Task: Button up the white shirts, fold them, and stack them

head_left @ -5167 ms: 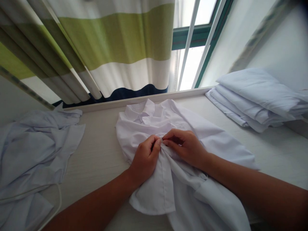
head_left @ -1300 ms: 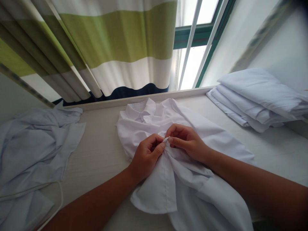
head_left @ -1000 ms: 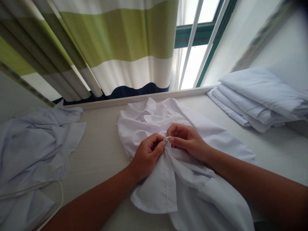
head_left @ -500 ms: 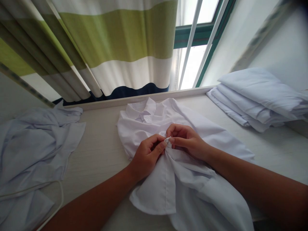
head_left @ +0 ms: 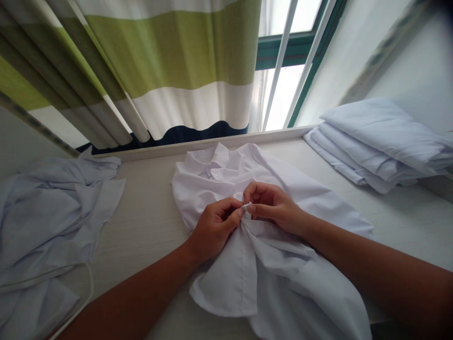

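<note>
We pinch the white shirt's (head_left: 226, 177) placket mid-surface (head_left: 148, 222), left hand (head_left: 214, 229) & right hand (head_left: 272, 205) fingertips meeting on the fabric; button hidden btwn them. Crumpled shirts (head_left: 46, 226) left, cut off by frame.

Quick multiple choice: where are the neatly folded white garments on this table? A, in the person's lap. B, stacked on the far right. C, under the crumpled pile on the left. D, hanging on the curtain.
B: the folded stack lies at the table's far right, apart from the shirt that both hands pinch.
</note>
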{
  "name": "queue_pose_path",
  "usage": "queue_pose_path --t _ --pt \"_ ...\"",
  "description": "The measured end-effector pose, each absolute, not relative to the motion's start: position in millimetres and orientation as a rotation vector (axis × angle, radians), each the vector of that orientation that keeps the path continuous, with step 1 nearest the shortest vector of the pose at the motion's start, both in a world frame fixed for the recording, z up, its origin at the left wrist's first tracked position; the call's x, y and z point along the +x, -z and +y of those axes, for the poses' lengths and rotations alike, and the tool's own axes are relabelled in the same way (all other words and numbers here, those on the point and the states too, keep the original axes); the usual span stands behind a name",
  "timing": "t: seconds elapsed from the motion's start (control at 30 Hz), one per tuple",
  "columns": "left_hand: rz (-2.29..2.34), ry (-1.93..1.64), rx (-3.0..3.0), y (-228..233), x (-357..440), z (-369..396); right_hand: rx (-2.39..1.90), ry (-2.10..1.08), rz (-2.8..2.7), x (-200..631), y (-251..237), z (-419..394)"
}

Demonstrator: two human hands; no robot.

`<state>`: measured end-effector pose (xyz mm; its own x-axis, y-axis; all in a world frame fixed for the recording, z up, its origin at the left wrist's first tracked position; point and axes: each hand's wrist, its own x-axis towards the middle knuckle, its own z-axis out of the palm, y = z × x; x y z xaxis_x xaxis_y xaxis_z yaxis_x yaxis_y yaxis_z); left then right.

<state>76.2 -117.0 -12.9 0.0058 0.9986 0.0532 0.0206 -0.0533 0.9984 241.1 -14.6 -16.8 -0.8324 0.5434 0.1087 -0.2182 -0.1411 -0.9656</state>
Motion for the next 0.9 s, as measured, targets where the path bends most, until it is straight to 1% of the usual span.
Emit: queue_pose_path --t 0.2,0.43,0.9 --pt "1.198 -1.204 1.246 12.4 75.6 -116.9 -0.365 -2.017 -1.638 241.8 16.4 -14.3" --pt "1.236 -1.297 1.078 13.0 79.2 -118.2 -0.354 -2.012 -1.586 240.2 14.0 -17.0" --pt "1.176 -1.184 1.107 15.0 77.4 -116.6 -0.424 -1.972 -1.605 238.5 14.9 -18.7"
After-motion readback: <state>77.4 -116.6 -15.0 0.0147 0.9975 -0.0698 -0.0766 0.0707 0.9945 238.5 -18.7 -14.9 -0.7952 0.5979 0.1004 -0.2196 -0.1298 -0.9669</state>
